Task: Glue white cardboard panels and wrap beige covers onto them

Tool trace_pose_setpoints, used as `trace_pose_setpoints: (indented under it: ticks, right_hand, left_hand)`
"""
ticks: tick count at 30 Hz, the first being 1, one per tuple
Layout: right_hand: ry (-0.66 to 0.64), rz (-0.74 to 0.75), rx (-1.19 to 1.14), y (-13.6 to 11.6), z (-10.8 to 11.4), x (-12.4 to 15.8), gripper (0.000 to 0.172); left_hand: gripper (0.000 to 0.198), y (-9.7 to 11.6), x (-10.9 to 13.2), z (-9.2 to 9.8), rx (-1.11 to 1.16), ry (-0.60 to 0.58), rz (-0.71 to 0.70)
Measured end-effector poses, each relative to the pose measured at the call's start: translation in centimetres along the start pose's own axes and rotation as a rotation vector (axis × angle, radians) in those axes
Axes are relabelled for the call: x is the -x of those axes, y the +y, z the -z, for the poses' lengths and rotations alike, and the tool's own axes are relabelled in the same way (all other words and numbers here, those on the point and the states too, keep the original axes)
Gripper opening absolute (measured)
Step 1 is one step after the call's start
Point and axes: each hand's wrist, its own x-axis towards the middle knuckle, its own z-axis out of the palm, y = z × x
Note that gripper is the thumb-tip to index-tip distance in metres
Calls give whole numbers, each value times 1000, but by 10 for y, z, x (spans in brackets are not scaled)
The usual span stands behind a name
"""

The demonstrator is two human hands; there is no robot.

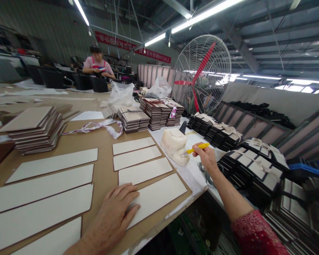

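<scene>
My right hand is closed round the yellow handle of a brush. The brush's tip reaches the mouth of a whitish, glue-smeared container on the table's right side. My left hand lies with fingers stretched out at the left end of the nearest pale panel. Above that one, more pale rectangular panels with dark edges lie in a column. Another column of longer panels lies to the left, the nearest partly cut off by the frame.
Stacked boards stand at the left, and tied bundles at the table's back. Black-edged bundles line the right side. A large caged fan stands behind. Across the table a person handles something.
</scene>
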Motion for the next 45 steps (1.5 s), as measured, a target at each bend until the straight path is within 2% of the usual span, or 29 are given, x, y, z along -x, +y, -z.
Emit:
trace_pose_setpoints:
  ticks: [6,14,20,26,29,33,36,38,40,43,45]
  right_hand:
    - [28,-9,59,-6,3,-5,32]
    - [-53,66,170,-10,0,4,25]
    - [-112,105,215,-13,2,7,27]
    - [-122,126,189,-10,5,10,32]
    - [-52,138,210,-6,9,11,31]
    - [-43,153,254,0,11,11,30]
    - [-29,123,263,1,10,11,32]
    - [-37,113,276,-1,8,10,33]
    - [-27,96,269,-4,7,10,33]
    - [-21,44,241,-4,6,11,32]
    - [63,-26,141,1,8,12,32]
  left_hand:
    - [28,0,0,1,11,-9,10]
    - [26,2,-1,2,11,-24,18]
    - [28,5,-3,6,30,-39,28]
    - [27,20,-10,22,12,-128,86]
    - [28,28,-12,34,-23,-199,94]
    - [35,41,-10,57,-54,-289,41]
    - [33,46,-15,75,-15,-314,-13]
    - [27,40,-24,82,-7,-310,-24]
    - [23,26,-36,84,-36,-285,1]
    - [23,-8,-53,76,-98,-227,91]
    - [26,-33,-61,68,-127,-183,144]
